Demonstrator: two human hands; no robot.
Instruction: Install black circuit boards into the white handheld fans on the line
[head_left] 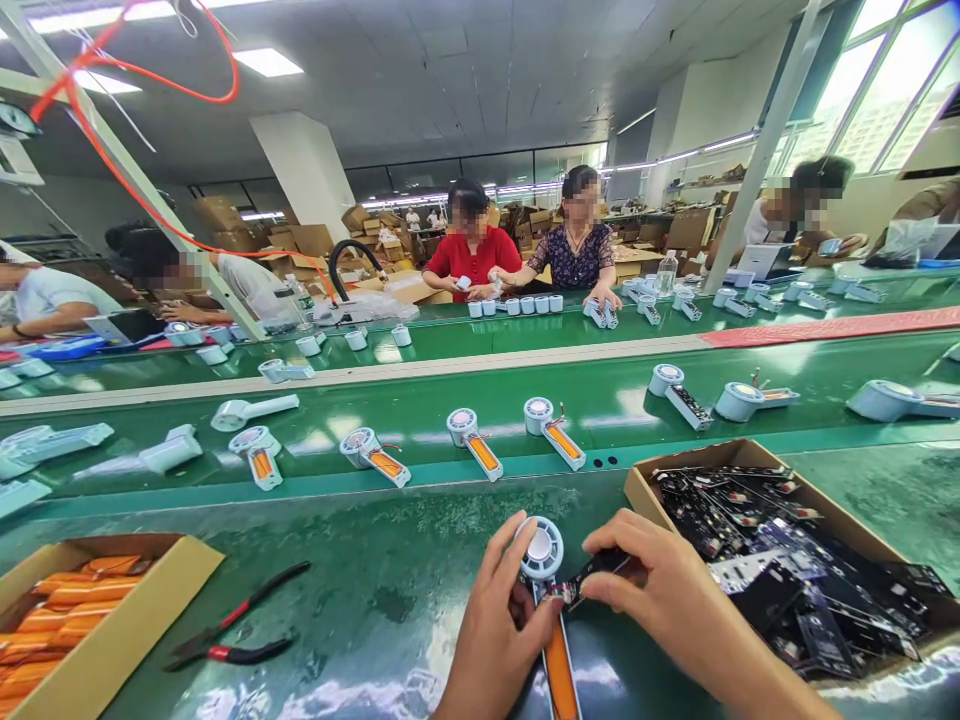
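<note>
At the near edge of the green bench (360, 600) the person's left hand (491, 630) was wrapped around a white handheld fan body (541, 552), fingers closed on its round head while the handle with its orange battery (561, 675) ran down toward six o'clock. The right hand (660, 590) pinched a small black circuit board (596, 572) against the fan's neck, thumb and fingers closed on it. Just at three o'clock of the hands sat an open cardboard box of black circuit boards (787, 560). Out at nine o'clock a second cardboard box (112, 650) held orange batteries, and between it and the hands lay a pair of red-and-black cutters (232, 630), untouched. Beyond, at twelve o'clock, the conveyor belt (600, 405) carried a row of half-built fans (469, 435) with orange batteries showing. Across the belt, two workers (525, 255) sat facing, their hands among small white parts.
</note>
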